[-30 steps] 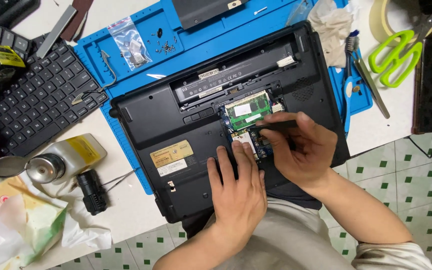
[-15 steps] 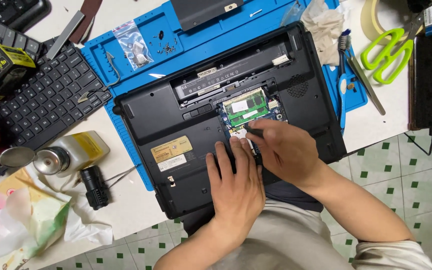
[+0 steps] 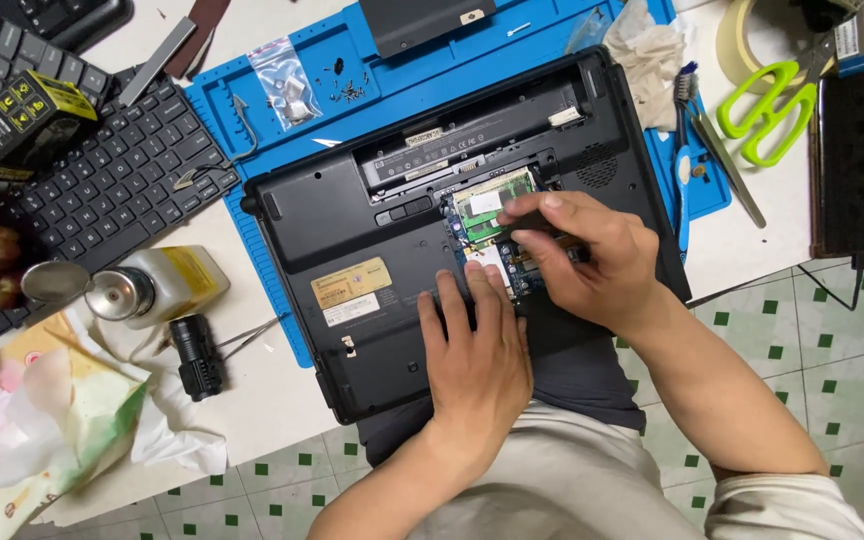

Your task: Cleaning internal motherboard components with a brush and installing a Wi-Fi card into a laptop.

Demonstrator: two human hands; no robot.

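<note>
A black laptop [image 3: 352, 220] lies bottom-up on a blue work mat [image 3: 252, 130], its near edge over my lap. One bay in its underside is open and shows a green circuit board [image 3: 487, 200]. My left hand [image 3: 477, 350] rests flat on the laptop's base just below that bay, fingers together and pointing away from me. My right hand [image 3: 592, 260] hovers over the bay's right part and pinches a slim dark tool [image 3: 542, 222] that reaches left over the board. The lower part of the bay is hidden by my fingers.
A loose black keyboard [image 3: 102, 180] and a black box [image 3: 22, 120] lie at the left, with a small yellow can [image 3: 152, 285] and a black cylinder [image 3: 195, 355] nearer. Green scissors [image 3: 767, 100], a toothbrush [image 3: 685, 120] and a black device [image 3: 857, 160] lie at the right. A screw bag [image 3: 287, 85] sits on the mat.
My right hand has shifted a little over the open bay and now holds the tool nearly level above the board. My left hand has stayed flat on the base.
</note>
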